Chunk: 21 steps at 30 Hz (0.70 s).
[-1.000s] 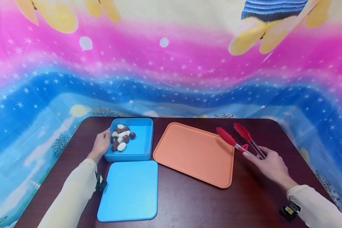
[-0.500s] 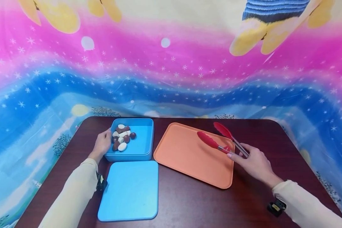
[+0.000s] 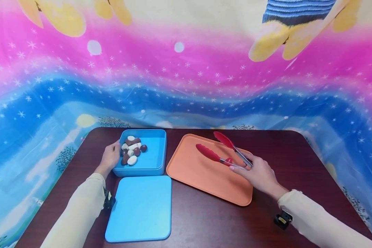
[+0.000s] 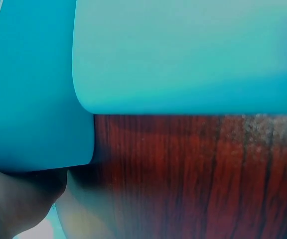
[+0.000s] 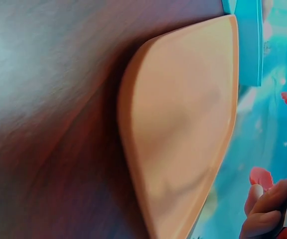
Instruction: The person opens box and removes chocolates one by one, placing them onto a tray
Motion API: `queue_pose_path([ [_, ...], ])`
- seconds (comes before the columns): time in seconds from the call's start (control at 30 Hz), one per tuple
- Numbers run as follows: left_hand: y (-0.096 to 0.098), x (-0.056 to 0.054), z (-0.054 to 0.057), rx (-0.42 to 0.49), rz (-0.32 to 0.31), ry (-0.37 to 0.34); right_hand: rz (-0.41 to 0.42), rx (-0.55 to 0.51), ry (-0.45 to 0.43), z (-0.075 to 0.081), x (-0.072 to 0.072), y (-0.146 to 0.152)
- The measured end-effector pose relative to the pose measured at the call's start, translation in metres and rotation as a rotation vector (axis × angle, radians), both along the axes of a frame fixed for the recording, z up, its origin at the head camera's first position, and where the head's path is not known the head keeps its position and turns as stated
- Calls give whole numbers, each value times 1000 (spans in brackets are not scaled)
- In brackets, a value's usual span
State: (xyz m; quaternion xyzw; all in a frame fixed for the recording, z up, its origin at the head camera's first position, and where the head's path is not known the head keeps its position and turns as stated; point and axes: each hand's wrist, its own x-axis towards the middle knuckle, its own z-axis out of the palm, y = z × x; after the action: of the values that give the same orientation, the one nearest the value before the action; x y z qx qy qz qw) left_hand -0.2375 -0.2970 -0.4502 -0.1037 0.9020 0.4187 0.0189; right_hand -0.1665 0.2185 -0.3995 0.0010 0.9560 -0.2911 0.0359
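Note:
In the head view my left hand (image 3: pixel 110 159) holds the left side of an uncovered blue box (image 3: pixel 157 151). The left wrist view shows part of that hand (image 4: pixel 21 199) against the box's outer wall (image 4: pixel 34 109). Inside the box, brown and white candy-like pieces (image 3: pixel 132 150) sit heaped on the left half. My right hand (image 3: pixel 262 175) grips metal tongs with red tips (image 3: pixel 208 152). The tongs' arms are spread, with nothing between the tips, above an orange tray (image 3: pixel 201 175). Right fingers (image 5: pixel 265 209) show at the edge of the right wrist view.
The flat blue lid (image 3: pixel 139 208) lies on the dark wooden table (image 3: pixel 210 225) in front of the box. Right of the box, the orange tray lies at an angle with nothing on it. A printed cloth (image 3: pixel 192 86) hangs behind the table.
My right hand has carried the tongs leftward, from beyond the tray's right edge to above the tray. The left hand and the box have stayed put.

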Motion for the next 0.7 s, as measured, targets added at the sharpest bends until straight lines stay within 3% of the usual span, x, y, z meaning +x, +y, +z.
queue_pose_path([
  [0.7,1,2,2,4,12,8,152,-79,43,5,-11,-53],
])
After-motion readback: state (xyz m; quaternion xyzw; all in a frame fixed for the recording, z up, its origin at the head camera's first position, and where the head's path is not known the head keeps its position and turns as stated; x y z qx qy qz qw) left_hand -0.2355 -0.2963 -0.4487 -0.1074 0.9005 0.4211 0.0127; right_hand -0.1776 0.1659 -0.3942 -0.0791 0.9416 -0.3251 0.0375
